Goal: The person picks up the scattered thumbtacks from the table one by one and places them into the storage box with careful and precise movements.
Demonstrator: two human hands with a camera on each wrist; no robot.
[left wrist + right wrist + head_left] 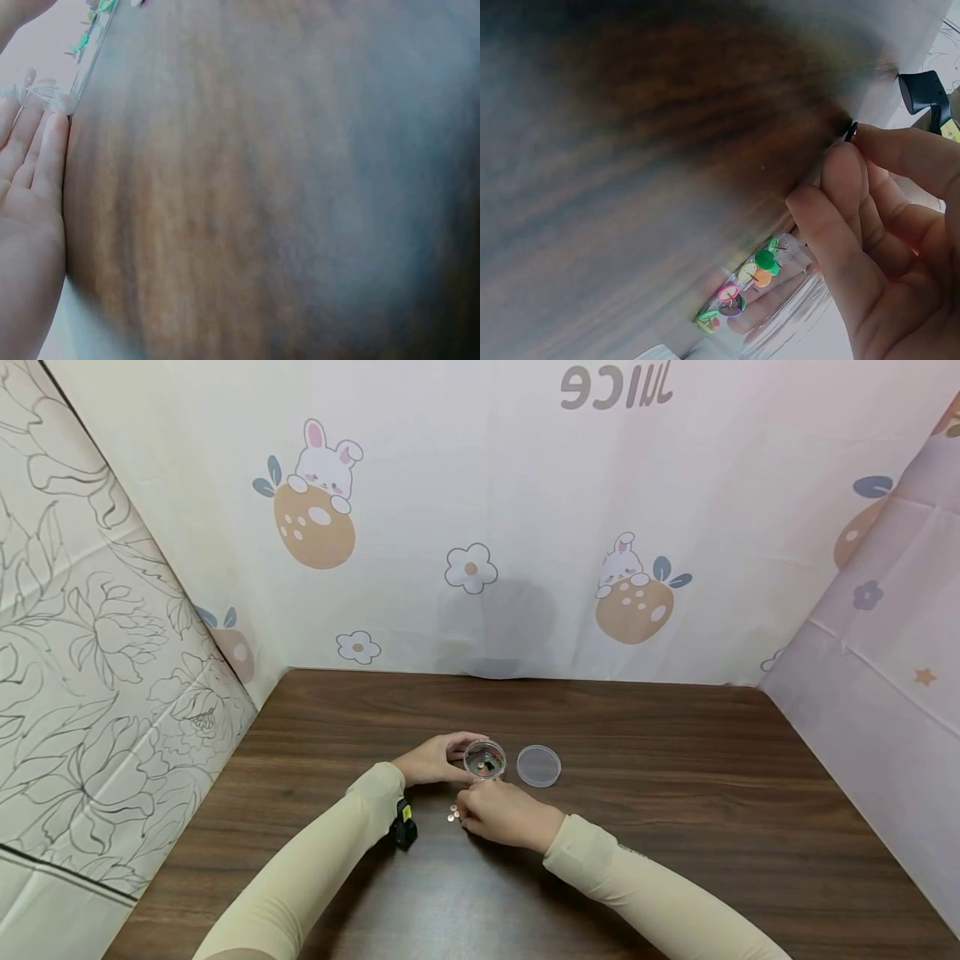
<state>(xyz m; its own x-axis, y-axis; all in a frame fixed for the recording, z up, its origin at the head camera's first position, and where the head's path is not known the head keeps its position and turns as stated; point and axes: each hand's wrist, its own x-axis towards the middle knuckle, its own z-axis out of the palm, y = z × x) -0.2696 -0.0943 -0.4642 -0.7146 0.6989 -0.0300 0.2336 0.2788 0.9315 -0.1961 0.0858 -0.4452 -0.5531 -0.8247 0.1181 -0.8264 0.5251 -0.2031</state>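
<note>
A clear round container (485, 761) with several coloured thumbtacks (765, 259) in it stands on the table. My left hand (437, 758) holds it from the left, the thumb at the near side and the fingers round the far side. In the left wrist view, the fingers (52, 142) lie along its clear wall. Just in front of the container, my right hand (510, 814) is low over the table. Its fingertips pinch a small dark shiny thumbtack (851, 132), seen nearly edge-on. Several loose thumbtacks (453, 814) lie left of the right hand's fingertips.
A clear round lid (538, 766) lies flat to the right of the container. The brown wooden table (675, 760) ends at a printed curtain (480, 485) behind and at the sides. A black wrist camera (404, 827) sits on the left sleeve.
</note>
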